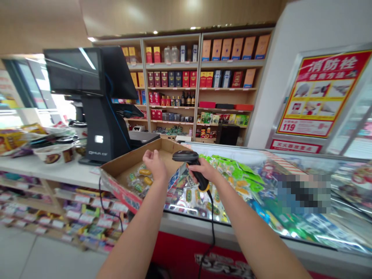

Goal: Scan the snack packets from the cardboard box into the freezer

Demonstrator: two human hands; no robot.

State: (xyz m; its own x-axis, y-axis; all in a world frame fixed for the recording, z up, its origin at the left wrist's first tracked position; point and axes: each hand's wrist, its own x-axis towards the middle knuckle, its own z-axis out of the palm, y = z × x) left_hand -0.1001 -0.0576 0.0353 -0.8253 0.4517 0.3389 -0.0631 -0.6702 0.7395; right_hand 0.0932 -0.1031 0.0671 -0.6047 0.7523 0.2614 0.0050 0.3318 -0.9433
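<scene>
My right hand (203, 169) grips a black barcode scanner (186, 156) by its handle, the head turned to the left. From the handle's yellow-ringed base a black cable hangs down over the counter's front. My left hand (154, 162) is held above a shallow cardboard box (116, 164), its fingers curled in; whatever may be in them is hidden. Small clear-wrapped snack packets (142, 179) with yellow contents lie in the box. Below the scanner, more such packets (190, 195) are spread in or under the glass-topped counter (197, 211).
A black point-of-sale terminal (101, 120) stands left of the box. Bowls of packaged food (54, 154) sit farther left. Green bags (247, 172) lie on the right side of the counter. Shelves of boxed bottles (174, 79) line the back wall.
</scene>
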